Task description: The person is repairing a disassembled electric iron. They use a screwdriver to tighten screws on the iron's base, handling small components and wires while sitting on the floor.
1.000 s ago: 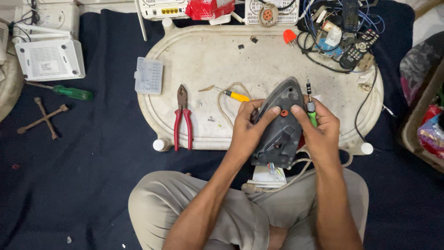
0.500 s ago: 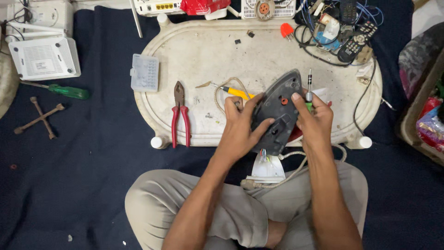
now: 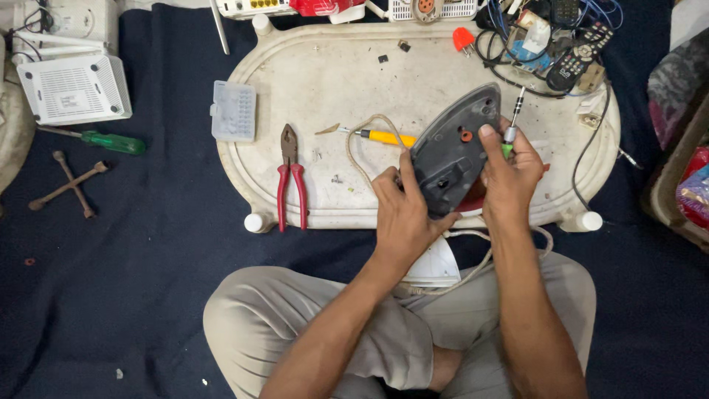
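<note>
Between two hands (image 3: 402, 214) (image 3: 509, 174), one grey iron (image 3: 450, 151); beside, one pliers (image 3: 290, 174).

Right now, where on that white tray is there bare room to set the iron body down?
Bare patch on the white tray: centre, between the red pliers, yellow screwdriver and top rim. Crowded top right: remote and wires.
</note>
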